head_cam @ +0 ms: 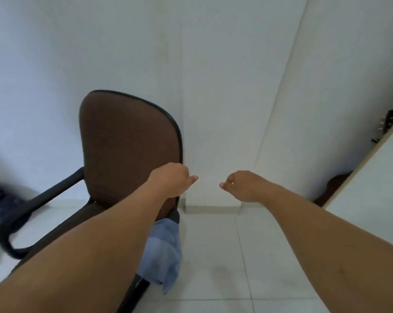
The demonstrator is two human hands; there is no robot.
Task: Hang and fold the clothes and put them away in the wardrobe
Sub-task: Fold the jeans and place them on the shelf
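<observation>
Blue garment (162, 251) draped on brown chair (127, 141), both hands empty

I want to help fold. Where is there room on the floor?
The bare tiles between the chair and the right arm are free. Left of the chair it is crowded: a dark bundle lies there. Blue cloth covers the seat.

A pale blue denim garment (162, 247) lay bunched on the seat of the brown office chair (127, 143), partly hidden under the person's forearm. One end of it spilled over the seat's right edge and hung down toward the tiled floor, its folds loose and uneven. At the far right stood the white wardrobe (372, 181), its door ajar, with some dark items (390, 123) just visible in the gap behind the panel.
</observation>
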